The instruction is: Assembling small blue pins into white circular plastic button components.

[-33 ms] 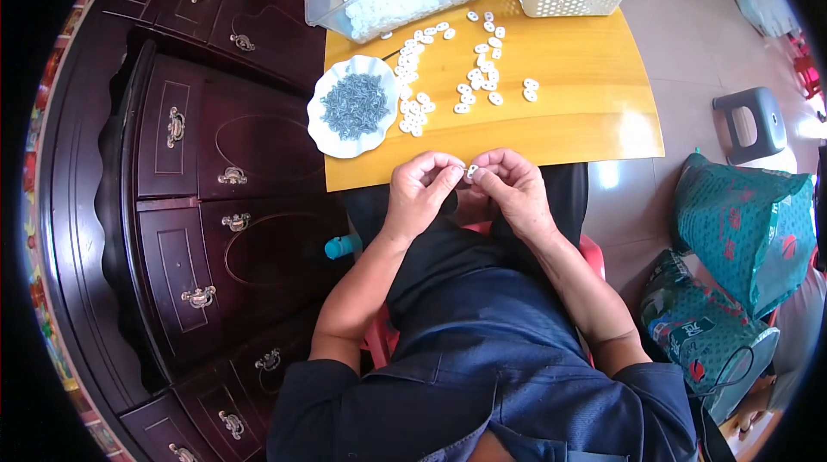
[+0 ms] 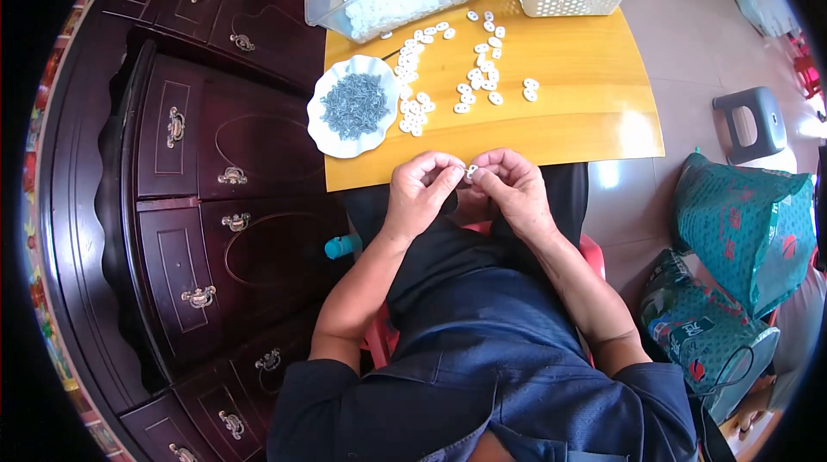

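Observation:
My left hand (image 2: 424, 192) and my right hand (image 2: 514, 193) meet just off the table's near edge, above my lap. Between my right thumb and fingers is a small white oval plastic piece with two holes (image 2: 471, 171). The left thumb and forefinger are pinched close against its left side; whatever they grip is too small to make out. On the table beyond lie several loose white two-holed pieces (image 2: 482, 74) in scattered groups. A white scalloped plate (image 2: 325, 136) left of them holds a heap of small dark metal pieces (image 2: 355, 106), seemingly screws.
At the back of the wooden table (image 2: 586, 91) stand a clear plastic bin (image 2: 324, 7) and a white perforated basket (image 2: 568, 2), both filled with white pieces. Dark drawers (image 2: 172, 143) line the left. To the right are a grey stool (image 2: 748, 117) and green bags (image 2: 732, 229).

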Demonstrator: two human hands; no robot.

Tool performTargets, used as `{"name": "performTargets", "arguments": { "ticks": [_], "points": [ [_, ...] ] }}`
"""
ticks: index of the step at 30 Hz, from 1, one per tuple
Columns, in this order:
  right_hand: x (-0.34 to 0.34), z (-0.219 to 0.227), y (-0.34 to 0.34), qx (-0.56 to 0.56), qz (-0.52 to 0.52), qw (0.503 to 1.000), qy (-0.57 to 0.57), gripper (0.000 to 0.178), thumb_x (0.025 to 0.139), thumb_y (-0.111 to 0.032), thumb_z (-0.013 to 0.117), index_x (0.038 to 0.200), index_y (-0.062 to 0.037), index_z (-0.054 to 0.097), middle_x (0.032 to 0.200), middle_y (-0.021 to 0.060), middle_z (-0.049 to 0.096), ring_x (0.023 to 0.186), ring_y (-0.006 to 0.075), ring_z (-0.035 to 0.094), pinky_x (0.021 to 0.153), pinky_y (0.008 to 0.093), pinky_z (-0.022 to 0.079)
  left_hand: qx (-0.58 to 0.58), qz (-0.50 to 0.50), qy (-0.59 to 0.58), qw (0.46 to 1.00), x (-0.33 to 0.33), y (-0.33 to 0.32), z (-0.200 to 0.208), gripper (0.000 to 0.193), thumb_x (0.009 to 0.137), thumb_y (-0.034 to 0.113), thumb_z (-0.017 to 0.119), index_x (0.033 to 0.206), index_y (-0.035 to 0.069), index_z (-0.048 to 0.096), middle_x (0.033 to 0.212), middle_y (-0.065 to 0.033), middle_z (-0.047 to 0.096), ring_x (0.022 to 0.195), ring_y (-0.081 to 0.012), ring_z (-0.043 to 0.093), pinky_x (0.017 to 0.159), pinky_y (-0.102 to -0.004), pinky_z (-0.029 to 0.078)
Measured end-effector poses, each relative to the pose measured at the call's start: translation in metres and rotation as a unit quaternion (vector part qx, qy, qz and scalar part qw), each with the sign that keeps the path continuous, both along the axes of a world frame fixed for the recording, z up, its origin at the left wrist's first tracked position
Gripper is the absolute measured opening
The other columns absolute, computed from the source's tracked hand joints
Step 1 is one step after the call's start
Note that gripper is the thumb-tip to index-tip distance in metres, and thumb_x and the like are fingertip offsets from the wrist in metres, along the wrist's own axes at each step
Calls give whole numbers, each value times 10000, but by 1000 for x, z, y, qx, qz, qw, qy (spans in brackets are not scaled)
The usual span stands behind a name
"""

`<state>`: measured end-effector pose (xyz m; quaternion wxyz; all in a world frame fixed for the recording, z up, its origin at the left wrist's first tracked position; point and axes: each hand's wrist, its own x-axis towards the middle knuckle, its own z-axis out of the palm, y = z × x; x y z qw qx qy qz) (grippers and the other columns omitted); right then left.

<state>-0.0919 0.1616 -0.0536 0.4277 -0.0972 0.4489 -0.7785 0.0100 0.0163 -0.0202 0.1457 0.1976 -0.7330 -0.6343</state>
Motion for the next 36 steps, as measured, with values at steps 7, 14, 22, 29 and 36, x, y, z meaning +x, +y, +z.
{"name": "performTargets", "arguments": {
  "ticks": [7,14,22,29,36],
  "points": [
    [0,0,0,38,-4,998,41,104,943,-79,703,1027,-18,690,834,11,717,694,41,628,618,200,511,-10,-4,-14,1000,1,-1,-2,67,964,40,662,965,-18,697,865,-51,730,765,-86,673,687,-238,539],
    [4,-8,-1,85,-34,988,122,108,900,-88,735,988,-26,731,802,1,728,694,35,635,639,213,526,-55,0,-8,998,0,0,-3,60,954,47,682,926,1,708,786,43,653,688,-12,548,625,-193,454],
    [5,-9,-1,131,-36,980,142,128,890,-96,720,989,-16,731,765,13,722,666,38,624,619,217,520,-128,-8,-3,992,-3,1,-4,52,940,40,696,913,-2,711,751,29,659,651,-21,564,595,-204,465],
    [-1,-6,-1,99,-24,988,117,125,906,-106,727,996,-21,719,807,10,723,718,38,631,661,217,522,-38,-50,-36,997,-8,-13,3,91,947,62,702,1006,-4,724,821,24,678,722,-33,603,668,-202,496],
    [-11,-1,3,29,-62,997,44,122,966,-16,648,1083,17,642,940,61,722,851,98,676,779,216,532,-315,14,-36,948,-42,-29,-1,322,859,93,745,1171,47,680,868,-106,671,737,-201,680,652,-316,539]
  ]
}}
